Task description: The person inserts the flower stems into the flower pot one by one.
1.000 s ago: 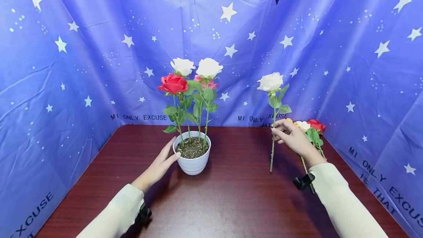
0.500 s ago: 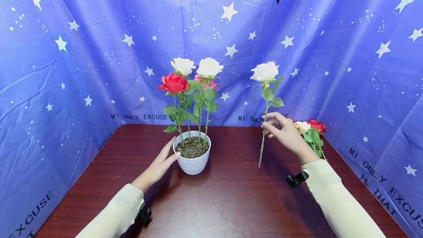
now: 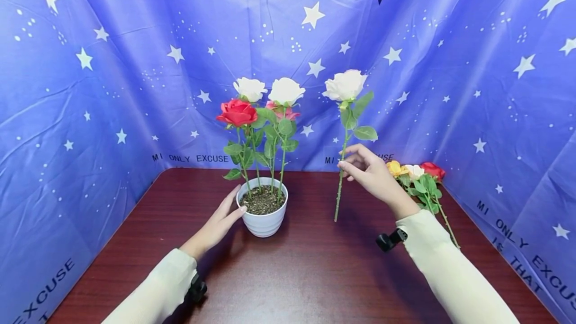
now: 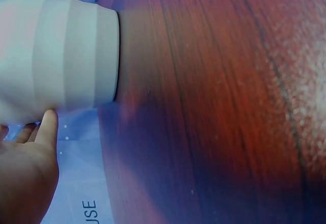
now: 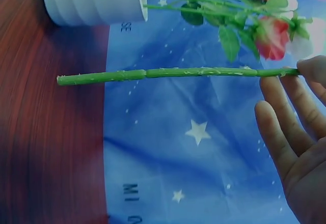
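Note:
My right hand pinches the stem of a white rose between thumb and fingertips. The rose stands nearly upright, to the right of a white ribbed pot. In the right wrist view its cut green stem points away from the fingers, its lower end free. My left hand rests against the pot's left side, thumb near the rim, fingers extended and partly hidden behind it. Planted in the pot's soil are a red rose, a pink rose and two white roses.
Yellow, white and red roses lie at the right of the dark red wooden table, behind my right forearm. A blue star-printed cloth hangs around the table's back and sides.
My right hand has carried the white rose leftward and slightly up, closer to the pot. More of the roses lying at the right now shows. The left hand and pot have stayed put.

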`<state>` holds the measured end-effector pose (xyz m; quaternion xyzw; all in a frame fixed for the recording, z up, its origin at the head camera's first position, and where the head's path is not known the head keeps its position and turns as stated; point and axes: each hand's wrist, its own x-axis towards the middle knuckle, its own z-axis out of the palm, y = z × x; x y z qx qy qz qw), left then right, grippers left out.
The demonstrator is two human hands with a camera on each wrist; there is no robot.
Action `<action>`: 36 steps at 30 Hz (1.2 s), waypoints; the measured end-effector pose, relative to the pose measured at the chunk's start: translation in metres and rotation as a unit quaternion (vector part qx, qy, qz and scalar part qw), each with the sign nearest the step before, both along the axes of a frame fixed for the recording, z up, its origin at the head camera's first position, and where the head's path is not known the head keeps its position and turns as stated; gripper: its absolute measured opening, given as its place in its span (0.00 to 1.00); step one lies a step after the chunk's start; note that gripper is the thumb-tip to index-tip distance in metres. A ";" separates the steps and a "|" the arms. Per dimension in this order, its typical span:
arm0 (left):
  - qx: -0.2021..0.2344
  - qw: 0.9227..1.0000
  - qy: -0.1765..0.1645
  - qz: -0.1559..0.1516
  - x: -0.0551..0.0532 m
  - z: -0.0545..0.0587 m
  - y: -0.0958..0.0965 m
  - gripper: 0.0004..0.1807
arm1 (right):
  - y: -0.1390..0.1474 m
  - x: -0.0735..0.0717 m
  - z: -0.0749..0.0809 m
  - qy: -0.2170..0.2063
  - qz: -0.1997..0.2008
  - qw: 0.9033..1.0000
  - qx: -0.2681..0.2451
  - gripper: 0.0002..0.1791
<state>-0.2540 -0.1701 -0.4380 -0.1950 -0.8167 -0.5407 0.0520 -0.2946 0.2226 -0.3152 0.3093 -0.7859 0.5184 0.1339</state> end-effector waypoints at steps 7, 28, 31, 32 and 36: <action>0.002 1.000 0.004 -0.002 -0.001 -0.001 0.000 0.38 | -0.017 0.001 0.008 0.011 0.020 1.000 -0.021 0.12; -0.003 1.000 0.002 0.000 -0.001 -0.001 0.000 0.38 | -0.084 0.006 0.032 0.047 0.057 0.997 -0.036 0.12; -0.004 1.000 -0.003 0.001 -0.001 -0.001 0.000 0.38 | -0.093 0.006 0.033 0.049 0.064 0.996 -0.039 0.15; -0.004 1.000 -0.003 0.001 -0.001 -0.001 0.000 0.38 | -0.095 0.006 0.033 0.049 0.064 0.996 -0.040 0.15; -0.008 1.000 0.001 0.003 0.000 -0.001 -0.001 0.38 | -0.104 0.006 0.033 0.047 0.060 0.996 -0.042 0.15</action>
